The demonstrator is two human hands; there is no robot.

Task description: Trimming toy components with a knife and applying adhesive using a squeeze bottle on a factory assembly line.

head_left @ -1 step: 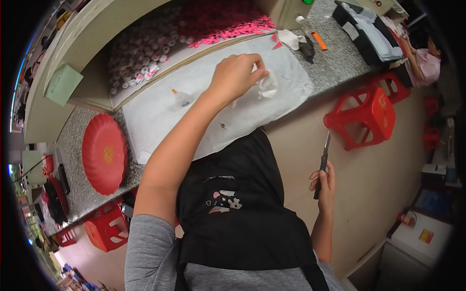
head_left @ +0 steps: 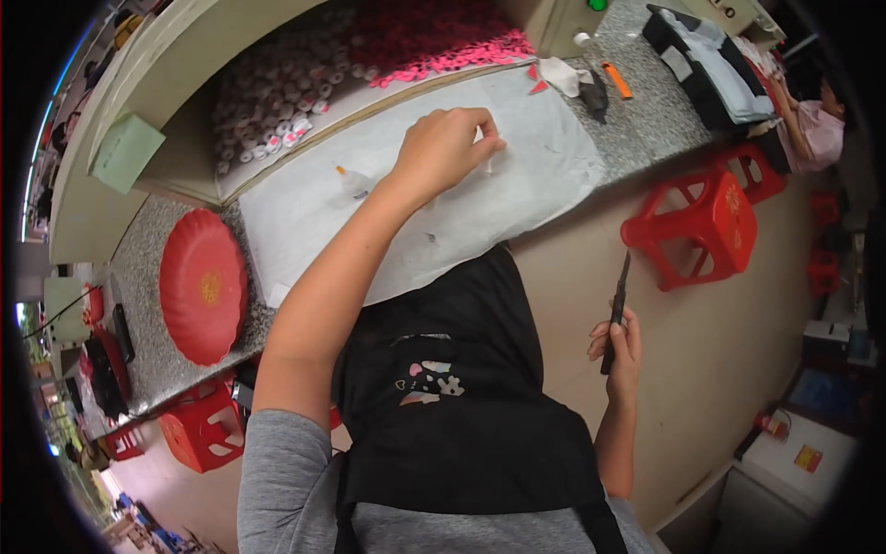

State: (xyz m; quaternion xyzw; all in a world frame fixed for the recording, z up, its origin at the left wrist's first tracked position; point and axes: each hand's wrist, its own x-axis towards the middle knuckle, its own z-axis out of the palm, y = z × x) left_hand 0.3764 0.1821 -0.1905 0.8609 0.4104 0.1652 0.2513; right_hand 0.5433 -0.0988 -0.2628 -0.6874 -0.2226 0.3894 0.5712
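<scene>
Over the white sheet (head_left: 305,226), my left hand (head_left: 441,150) is closed in a pinch on a crumpled piece of white tissue (head_left: 496,166); my fingers hide much of it. A small translucent bottle (head_left: 353,184) with an orange tip lies beside my left forearm. Away from the counter, to the right, my right hand (head_left: 625,346) grips a craft knife (head_left: 617,319) by its dark handle. The knife's thin blade points away from me, above the floor.
White round pieces (head_left: 281,115) and pink pieces (head_left: 443,51) fill the shelf behind the sheet. A red scalloped tray (head_left: 205,286) sits left. An orange cutter (head_left: 616,80) and black box (head_left: 711,74) are at right. Red stools (head_left: 706,231) stand nearby; another person (head_left: 817,129) sits far right.
Less of the white tissue shows below my left fingers. The knife has turned slightly in my right hand, and its blade looks darker. The whole view has shifted a little.
</scene>
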